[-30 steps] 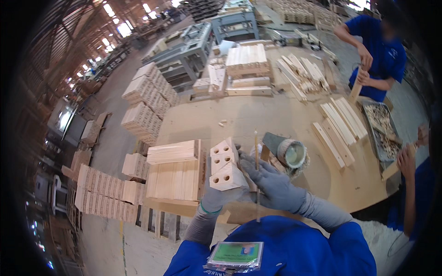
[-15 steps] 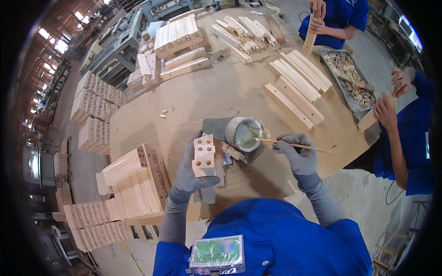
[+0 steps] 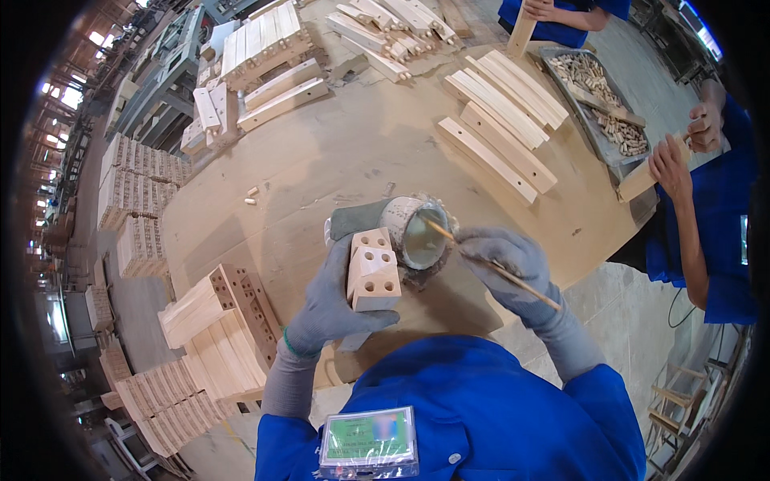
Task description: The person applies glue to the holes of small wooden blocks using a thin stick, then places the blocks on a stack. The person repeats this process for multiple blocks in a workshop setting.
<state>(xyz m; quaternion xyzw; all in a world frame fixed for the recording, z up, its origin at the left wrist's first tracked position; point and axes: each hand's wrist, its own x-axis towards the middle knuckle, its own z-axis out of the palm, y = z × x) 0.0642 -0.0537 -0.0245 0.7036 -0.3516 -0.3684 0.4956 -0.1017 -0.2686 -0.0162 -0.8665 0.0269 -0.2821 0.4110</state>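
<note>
My left hand (image 3: 326,301), in a grey glove, is closed around a small bundle of wooden pieces (image 3: 374,271) whose ends face up and show drilled holes. Gripped in my gloved right hand (image 3: 507,260) is a thin wooden stick (image 3: 521,284). Its far end dips into the mouth of a round, crusted pot (image 3: 391,215) with a pale greenish liquid (image 3: 423,240) inside. The pot is tilted and stands just beyond the bundle. Beside its left side lies a dark green-grey object (image 3: 358,218), partly hidden by the bundle.
Stacked wooden pieces (image 3: 228,341) with drilled ends stand at my left. Loose wooden bars (image 3: 489,160) lie across the table (image 3: 321,168). At the right, a metal tray (image 3: 565,84) holds many dowels. Two people work there; one's hand (image 3: 670,168) grips a wooden bar (image 3: 638,183).
My left hand has brought the wooden bundle closer to the pot. The stick in my right hand now slants more steeply and reaches into the pot. The whole view has shifted.
</note>
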